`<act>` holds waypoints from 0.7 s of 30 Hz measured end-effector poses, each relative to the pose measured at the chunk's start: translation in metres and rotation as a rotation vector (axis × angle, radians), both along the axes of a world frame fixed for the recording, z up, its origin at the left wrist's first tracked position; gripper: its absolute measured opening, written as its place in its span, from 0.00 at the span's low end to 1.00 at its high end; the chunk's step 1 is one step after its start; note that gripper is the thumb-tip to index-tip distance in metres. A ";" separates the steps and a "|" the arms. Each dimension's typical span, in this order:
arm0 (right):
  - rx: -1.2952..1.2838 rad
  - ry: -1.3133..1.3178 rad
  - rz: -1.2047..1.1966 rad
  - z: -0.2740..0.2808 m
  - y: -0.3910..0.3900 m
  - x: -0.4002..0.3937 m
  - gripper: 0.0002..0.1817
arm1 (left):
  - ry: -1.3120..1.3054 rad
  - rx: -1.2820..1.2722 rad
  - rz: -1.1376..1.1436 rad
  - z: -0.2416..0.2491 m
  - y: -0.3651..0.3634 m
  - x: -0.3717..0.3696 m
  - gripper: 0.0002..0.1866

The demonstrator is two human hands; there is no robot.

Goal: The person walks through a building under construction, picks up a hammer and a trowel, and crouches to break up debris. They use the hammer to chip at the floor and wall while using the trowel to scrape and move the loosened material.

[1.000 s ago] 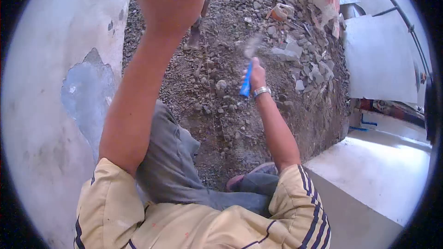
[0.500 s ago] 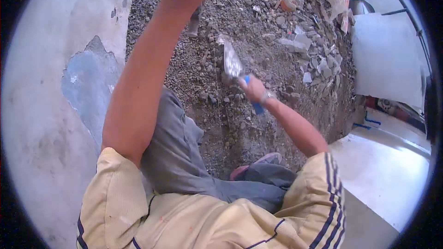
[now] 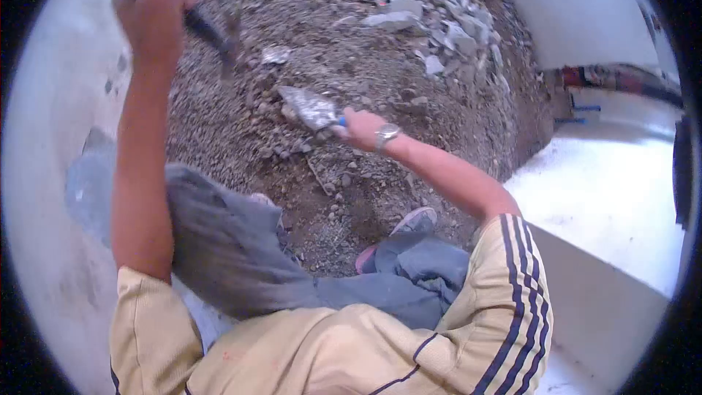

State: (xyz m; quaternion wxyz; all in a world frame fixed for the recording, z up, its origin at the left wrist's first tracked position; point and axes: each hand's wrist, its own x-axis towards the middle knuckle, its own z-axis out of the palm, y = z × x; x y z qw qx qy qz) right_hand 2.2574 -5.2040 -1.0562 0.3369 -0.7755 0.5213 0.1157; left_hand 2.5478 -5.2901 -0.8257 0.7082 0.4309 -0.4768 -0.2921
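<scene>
My right hand [image 3: 361,129] is closed around the blue handle of a pointed trowel [image 3: 311,107], whose shiny grey blade points left, low over the gravel [image 3: 241,113]. At the upper left, my left hand [image 3: 156,18] is raised near the wall and wrapped around a dark bar-like tool [image 3: 208,31]. That tool slants down to the right; its far end is blurred, and I cannot tell its kind. A small pale flat piece [image 3: 276,55] lies on the gravel beyond the trowel's tip.
Broken white and grey shards [image 3: 457,36] are heaped on the ground at the upper right. A pale wall [image 3: 51,117] with a peeled patch runs along the left. White slabs [image 3: 599,190] border the right side. My shoe [image 3: 417,219] rests on the dirt.
My view has turned, shifting the ground scene. My left hand now shows at the upper left, with its dark tool more visible. The trowel blade has swung to point further left.
</scene>
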 end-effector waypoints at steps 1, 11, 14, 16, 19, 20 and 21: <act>0.008 -0.026 -0.041 0.006 0.002 0.007 0.24 | 0.039 0.031 -0.181 -0.001 0.006 -0.001 0.09; -0.276 0.388 -0.348 0.062 0.007 -0.197 0.22 | -0.082 0.121 -0.379 -0.012 0.004 -0.035 0.15; -0.229 0.347 -0.453 0.089 0.011 -0.244 0.24 | -0.095 0.043 -0.387 -0.013 0.004 -0.051 0.14; -0.192 0.207 -0.453 0.098 0.028 -0.244 0.26 | -0.056 -0.035 -0.425 -0.017 0.007 -0.057 0.13; -0.095 0.092 -0.409 0.084 0.060 -0.217 0.25 | -0.806 0.006 -0.127 -0.022 0.012 -0.045 0.11; -0.075 0.137 -0.423 0.079 0.067 -0.201 0.26 | -0.427 0.101 -0.271 -0.017 0.015 -0.058 0.09; 0.025 0.119 -0.460 0.075 0.074 -0.186 0.28 | -0.374 0.080 -0.320 -0.017 0.013 -0.061 0.10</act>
